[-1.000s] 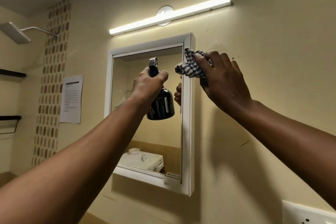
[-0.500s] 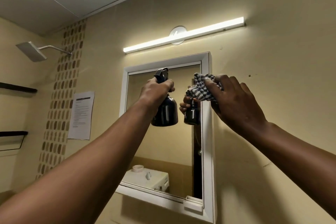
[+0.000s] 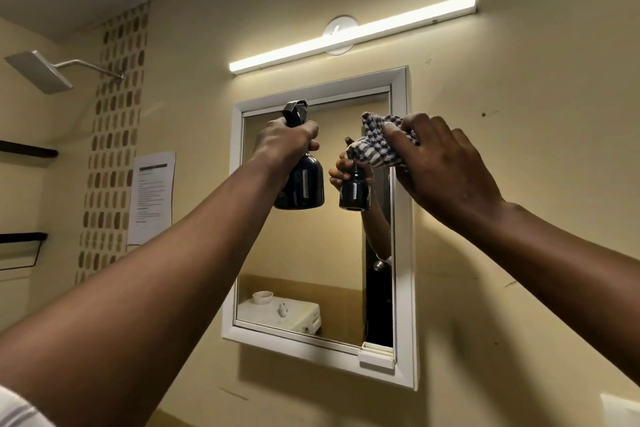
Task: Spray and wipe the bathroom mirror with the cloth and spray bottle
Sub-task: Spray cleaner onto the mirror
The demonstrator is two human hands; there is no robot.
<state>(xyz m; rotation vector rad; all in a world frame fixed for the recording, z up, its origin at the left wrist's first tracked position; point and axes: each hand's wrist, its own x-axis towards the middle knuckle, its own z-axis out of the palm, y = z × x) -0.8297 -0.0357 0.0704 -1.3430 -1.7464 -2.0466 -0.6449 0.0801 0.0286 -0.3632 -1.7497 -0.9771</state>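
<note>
A white-framed mirror (image 3: 311, 253) hangs on the yellow wall in front of me. My left hand (image 3: 284, 142) grips the neck of a dark spray bottle (image 3: 301, 187), held upright before the upper left of the glass, nozzle near the top frame. My right hand (image 3: 446, 166) clutches a bunched blue-and-white checked cloth (image 3: 375, 146) against the mirror's upper right edge and frame. The glass reflects the bottle and my hand.
A lit tube light (image 3: 349, 35) runs above the mirror. A shower head (image 3: 38, 71) juts out at upper left. A paper notice (image 3: 152, 196) hangs left of the mirror, beside dark shelves (image 3: 24, 149). A small white holder (image 3: 376, 355) sits on the frame's lower right corner.
The view has shifted, so the mirror sits more central and lower. The bottle's reflection has come into sight in the glass. Both hands keep their grips near the mirror's top.
</note>
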